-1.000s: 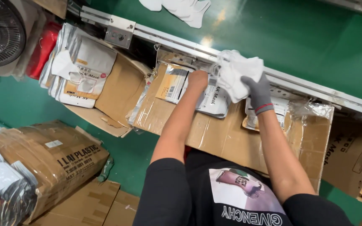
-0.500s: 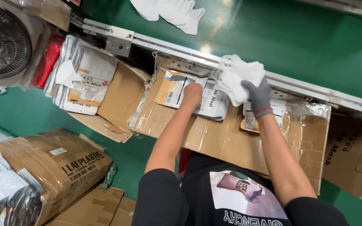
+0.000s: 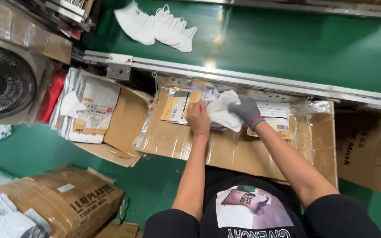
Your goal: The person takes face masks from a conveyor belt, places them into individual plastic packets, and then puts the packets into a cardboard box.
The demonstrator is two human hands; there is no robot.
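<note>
Over the carton (image 3: 243, 150), both hands (right (image 3: 244, 111) gloved, left (image 3: 198, 119) bare) grip white masks (image 3: 223, 112).

White masks (image 3: 223, 112) sit bunched between a bare left hand (image 3: 198, 119) and a right hand (image 3: 244, 111) in a grey glove with a red cuff band. More white masks (image 3: 155, 27) lie on the deep green belt (image 3: 296, 44), edged by a silver rail (image 3: 243, 79). Brown cardboard box (image 3: 225, 147) below, clear packets (image 3: 179, 103) with orange-yellow and white labels inside. Black fan (image 3: 3, 81) at the side, something red (image 3: 51, 94) beside it. Black shirt (image 3: 252, 216) with a pink-and-lilac print and white lettering.
</note>
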